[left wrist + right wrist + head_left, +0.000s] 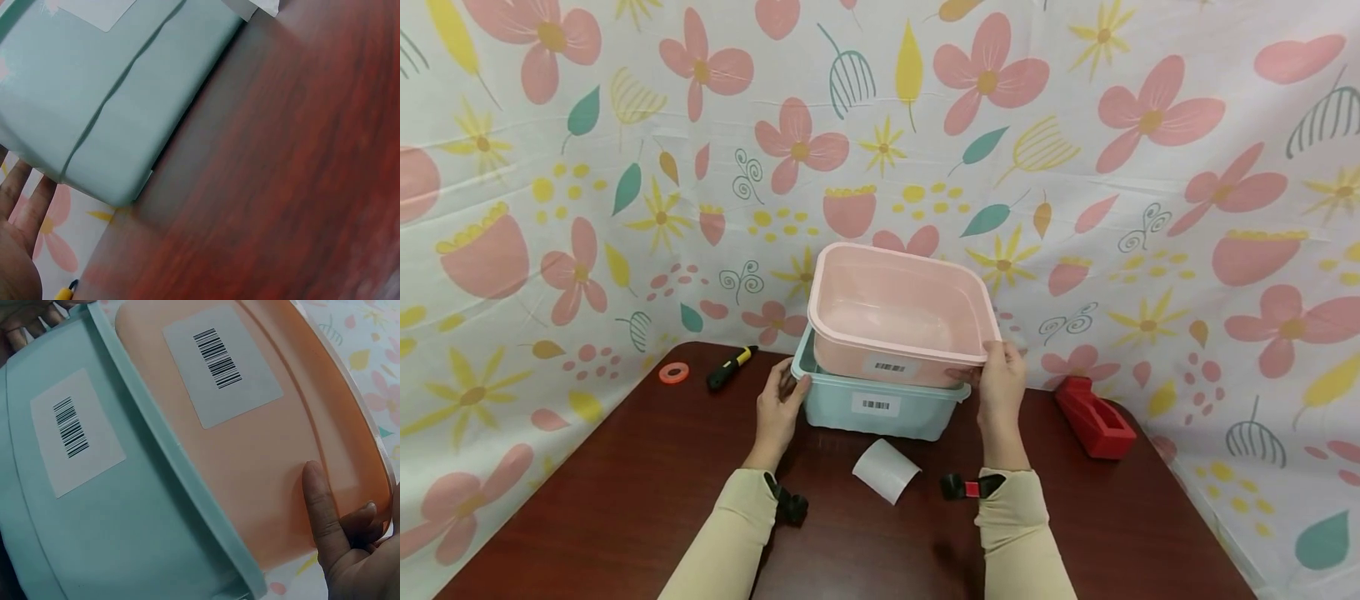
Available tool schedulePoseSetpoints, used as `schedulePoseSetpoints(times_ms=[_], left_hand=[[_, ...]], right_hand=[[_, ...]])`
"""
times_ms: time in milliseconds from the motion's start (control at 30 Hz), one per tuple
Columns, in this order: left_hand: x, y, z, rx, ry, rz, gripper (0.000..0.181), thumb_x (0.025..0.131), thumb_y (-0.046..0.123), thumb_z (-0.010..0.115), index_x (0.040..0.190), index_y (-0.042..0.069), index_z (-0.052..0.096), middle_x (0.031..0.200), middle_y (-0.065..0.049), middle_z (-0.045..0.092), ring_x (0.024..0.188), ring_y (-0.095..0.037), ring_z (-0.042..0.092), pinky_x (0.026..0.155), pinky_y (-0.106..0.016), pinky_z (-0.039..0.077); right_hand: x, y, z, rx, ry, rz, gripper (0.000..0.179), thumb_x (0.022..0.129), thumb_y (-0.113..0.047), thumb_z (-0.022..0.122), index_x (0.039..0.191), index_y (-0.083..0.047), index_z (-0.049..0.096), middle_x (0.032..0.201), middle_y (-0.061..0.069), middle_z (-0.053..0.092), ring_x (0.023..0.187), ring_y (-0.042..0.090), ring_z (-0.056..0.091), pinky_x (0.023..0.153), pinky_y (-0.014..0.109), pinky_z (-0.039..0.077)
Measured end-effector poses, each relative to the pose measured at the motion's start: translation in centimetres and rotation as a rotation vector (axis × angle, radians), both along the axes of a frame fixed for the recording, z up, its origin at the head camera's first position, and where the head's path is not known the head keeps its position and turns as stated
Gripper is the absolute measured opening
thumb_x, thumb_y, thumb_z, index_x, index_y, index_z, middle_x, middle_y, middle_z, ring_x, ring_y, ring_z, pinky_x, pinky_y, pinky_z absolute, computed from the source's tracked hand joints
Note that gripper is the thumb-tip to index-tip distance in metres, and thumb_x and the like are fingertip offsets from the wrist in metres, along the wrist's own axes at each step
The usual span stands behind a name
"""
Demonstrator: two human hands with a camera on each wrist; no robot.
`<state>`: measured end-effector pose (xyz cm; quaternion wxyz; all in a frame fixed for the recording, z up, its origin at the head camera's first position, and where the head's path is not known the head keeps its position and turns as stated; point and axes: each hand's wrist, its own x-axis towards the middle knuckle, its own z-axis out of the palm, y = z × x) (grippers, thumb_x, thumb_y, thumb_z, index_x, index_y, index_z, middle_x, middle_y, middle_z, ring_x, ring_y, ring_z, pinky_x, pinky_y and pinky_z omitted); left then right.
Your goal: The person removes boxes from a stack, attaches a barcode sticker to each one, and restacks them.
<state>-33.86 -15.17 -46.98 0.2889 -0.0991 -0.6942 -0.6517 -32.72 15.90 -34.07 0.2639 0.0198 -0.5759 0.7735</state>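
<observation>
A pink plastic bin (pixel 902 308) sits tilted, partly inside a light blue plastic bin (pixel 850 417) on the table. Each has a white barcode label on its front side. My left hand (pixel 778 408) grips the blue bin at its left end, thumb at the rim; in the left wrist view its fingers (pixel 37 206) lie along the end wall. With my right hand (pixel 1002 383) I hold the pink bin's right front corner. The right wrist view shows that hand's index finger (pixel 322 506) stretched along the pink wall below the rim. The pink bin's lower part is hidden inside the blue one.
A curled white paper piece (pixel 886 472) lies in front of the bins on the dark wooden table (pixel 850 550). To the left are an orange ring-shaped roll (pixel 673 372) and a black-and-yellow utility knife (pixel 732 367). A red tape dispenser (pixel 1093 419) stands at the right, near the floral curtain (pixel 865 133).
</observation>
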Motion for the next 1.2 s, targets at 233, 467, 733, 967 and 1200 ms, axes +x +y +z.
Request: schedulePoseSetpoints(times_ms=[233,467,733,967,1200], left_hand=[[0.2,0.1,-0.1,-0.011,0.0,0.027,0.048,0.098,0.034,0.068,0.14,0.016,0.054,0.139,-0.008,0.06,0.129,-0.025,0.056,0.1,-0.043,0.05],[0.0,0.3,-0.1,-0.009,0.03,0.038,0.045,0.097,0.029,0.07,0.137,0.014,0.056,0.134,-0.01,0.063,0.119,-0.026,0.061,0.087,-0.025,0.054],[0.0,0.3,0.0,0.004,0.011,0.024,0.046,0.097,0.025,0.07,0.139,0.011,0.056,0.135,-0.012,0.062,0.12,-0.026,0.06,0.086,-0.018,0.051],[2.3,0.4,2.5,-0.043,0.008,0.015,0.046,0.098,0.019,0.067,0.139,0.001,0.053,0.134,-0.018,0.061,0.119,-0.03,0.061,0.086,-0.02,0.052],[1.8,0.3,2.0,-0.047,0.016,0.03,0.045,0.099,0.017,0.067,0.139,0.002,0.053,0.134,-0.018,0.061,0.119,-0.03,0.06,0.086,-0.019,0.052]], right_hand=[[-0.5,0.1,-1.0,0.091,-0.105,-0.036,0.021,0.099,-0.015,0.049,0.091,0.0,0.061,0.066,0.001,0.045,0.051,0.01,0.045,0.049,0.024,0.047],[-0.6,-0.3,-1.8,0.199,-0.186,-0.021,0.027,0.102,-0.02,0.049,0.111,0.0,0.063,0.087,0.01,0.055,0.058,0.01,0.054,0.057,0.022,0.049],[-0.9,-0.7,-2.3,0.208,-0.158,0.022,0.027,0.103,-0.02,0.047,0.112,0.001,0.061,0.077,0.009,0.057,0.051,0.014,0.058,0.05,0.03,0.055],[-0.9,-0.9,-2.2,0.256,-0.166,-0.005,0.025,0.101,-0.02,0.048,0.111,-0.002,0.062,0.066,0.006,0.049,0.043,0.012,0.046,0.042,0.024,0.044],[-0.9,-1.0,-2.2,0.326,-0.178,-0.012,0.028,0.101,-0.021,0.049,0.115,-0.002,0.062,0.078,0.01,0.052,0.047,0.009,0.044,0.043,0.022,0.042]])
